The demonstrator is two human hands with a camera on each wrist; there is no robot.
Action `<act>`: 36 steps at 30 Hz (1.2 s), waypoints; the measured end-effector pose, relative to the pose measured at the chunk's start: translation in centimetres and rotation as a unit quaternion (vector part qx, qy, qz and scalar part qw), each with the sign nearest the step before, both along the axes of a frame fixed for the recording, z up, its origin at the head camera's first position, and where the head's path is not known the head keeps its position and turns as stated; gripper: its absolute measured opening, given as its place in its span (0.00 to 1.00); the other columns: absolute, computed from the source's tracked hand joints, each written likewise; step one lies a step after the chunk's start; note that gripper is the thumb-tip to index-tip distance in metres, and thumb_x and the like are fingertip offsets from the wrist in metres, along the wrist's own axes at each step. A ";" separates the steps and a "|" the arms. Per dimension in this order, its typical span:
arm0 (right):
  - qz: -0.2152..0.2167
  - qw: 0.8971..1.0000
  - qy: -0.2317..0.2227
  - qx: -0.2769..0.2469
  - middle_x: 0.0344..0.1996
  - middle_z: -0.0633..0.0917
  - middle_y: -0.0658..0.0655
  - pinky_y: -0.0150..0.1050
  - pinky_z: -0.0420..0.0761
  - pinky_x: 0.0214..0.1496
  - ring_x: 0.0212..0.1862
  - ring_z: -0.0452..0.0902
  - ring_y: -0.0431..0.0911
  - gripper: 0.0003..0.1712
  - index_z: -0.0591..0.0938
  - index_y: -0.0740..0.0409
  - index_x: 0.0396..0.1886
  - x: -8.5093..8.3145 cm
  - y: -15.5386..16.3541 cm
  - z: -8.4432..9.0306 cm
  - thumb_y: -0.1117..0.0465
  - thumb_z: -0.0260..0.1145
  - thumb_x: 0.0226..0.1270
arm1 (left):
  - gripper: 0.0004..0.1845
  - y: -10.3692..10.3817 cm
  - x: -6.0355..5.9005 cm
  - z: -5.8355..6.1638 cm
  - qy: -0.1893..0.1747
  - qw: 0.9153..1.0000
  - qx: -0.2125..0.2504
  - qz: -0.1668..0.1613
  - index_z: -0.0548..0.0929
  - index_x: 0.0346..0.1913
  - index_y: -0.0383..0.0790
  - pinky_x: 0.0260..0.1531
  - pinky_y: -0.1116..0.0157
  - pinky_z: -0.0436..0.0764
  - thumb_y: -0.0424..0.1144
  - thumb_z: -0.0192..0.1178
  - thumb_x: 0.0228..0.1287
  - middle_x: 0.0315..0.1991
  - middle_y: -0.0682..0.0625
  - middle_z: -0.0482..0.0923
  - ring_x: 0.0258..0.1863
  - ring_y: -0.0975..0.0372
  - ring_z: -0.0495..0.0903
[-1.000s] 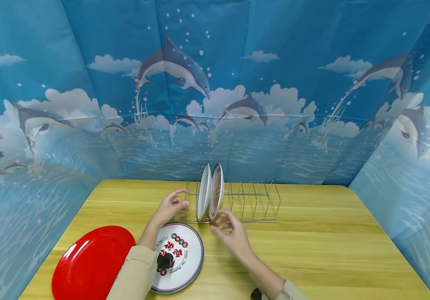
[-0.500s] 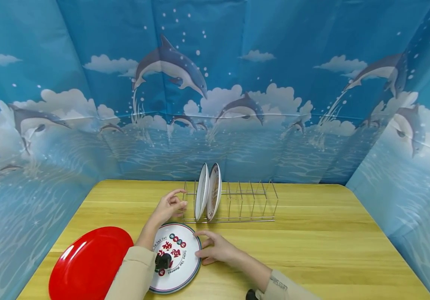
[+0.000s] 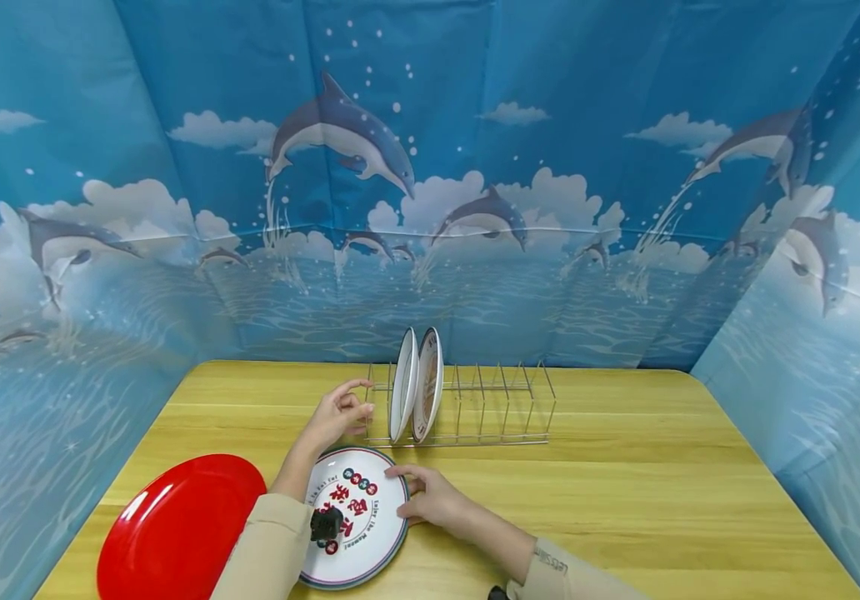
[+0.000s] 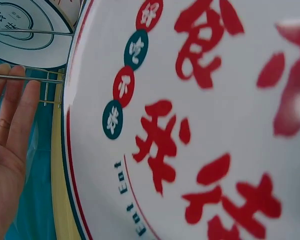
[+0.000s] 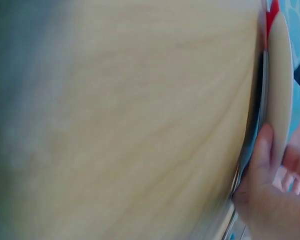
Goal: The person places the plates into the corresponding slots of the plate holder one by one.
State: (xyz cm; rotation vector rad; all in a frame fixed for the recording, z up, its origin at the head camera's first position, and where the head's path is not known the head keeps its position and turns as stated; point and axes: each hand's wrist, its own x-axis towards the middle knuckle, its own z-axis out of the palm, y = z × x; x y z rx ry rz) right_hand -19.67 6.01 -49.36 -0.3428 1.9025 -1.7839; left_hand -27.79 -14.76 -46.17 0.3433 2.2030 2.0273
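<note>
A stack of white plates with red characters and a dark rim [image 3: 370, 533] lies on the table. At its right rim my right hand [image 3: 430, 500] pinches the top plate [image 5: 280, 85] between thumb and fingers; the right wrist view shows that plate's edge tipped away from the dark rim below. My left hand [image 3: 336, 421] is at the left end of the wire dish rack [image 3: 505, 437], its fingers [image 4: 15, 115] nearly straight with a rack wire across their tips. Two plates stand upright in the rack, a white one [image 3: 403, 392] and a patterned one [image 3: 430, 392].
A large red oval plate [image 3: 182, 525] lies at the left front, partly behind the left sleeve [image 3: 268, 542]. A black wrist camera [image 3: 327, 523] covers part of the plate stack. The blue dolphin curtain [image 3: 475, 292] hangs just behind the table [image 3: 625, 500].
My right hand has come down and left from beside the upright patterned plate to the stack, and pinches the top plate, which has shifted slightly. My left hand stays at the rack.
</note>
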 end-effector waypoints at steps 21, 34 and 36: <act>0.178 0.977 -0.014 -0.115 0.52 0.73 0.70 0.49 0.81 0.42 0.44 0.79 0.53 0.36 0.58 0.54 0.68 -0.5 5.0 1.4 0.73 0.58 0.61 | 0.24 0.0 0.0 0.1 0.004 1.000 -0.007 0.009 0.67 0.61 0.32 0.39 0.46 0.79 0.29 0.57 0.61 0.24 0.46 0.74 0.38 0.40 0.77; 0.218 0.953 0.151 -0.148 0.60 0.62 0.74 0.46 0.80 0.48 0.55 0.71 0.51 0.31 0.58 0.66 0.66 -0.4 8.0 3.1 0.74 0.54 0.64 | 0.24 -0.1 -0.4 -0.6 -0.004 1.000 -0.010 0.010 0.68 0.60 0.35 0.37 0.53 0.82 0.31 0.59 0.60 0.26 0.44 0.75 0.35 0.49 0.80; 0.219 0.948 0.171 -0.153 0.60 0.62 0.73 0.44 0.79 0.49 0.56 0.70 0.49 0.29 0.58 0.68 0.65 -0.5 8.7 3.7 0.74 0.54 0.65 | 0.24 -0.1 -0.5 -0.6 -0.001 1.000 -0.009 0.010 0.68 0.60 0.34 0.37 0.54 0.82 0.31 0.59 0.60 0.26 0.42 0.75 0.34 0.50 0.80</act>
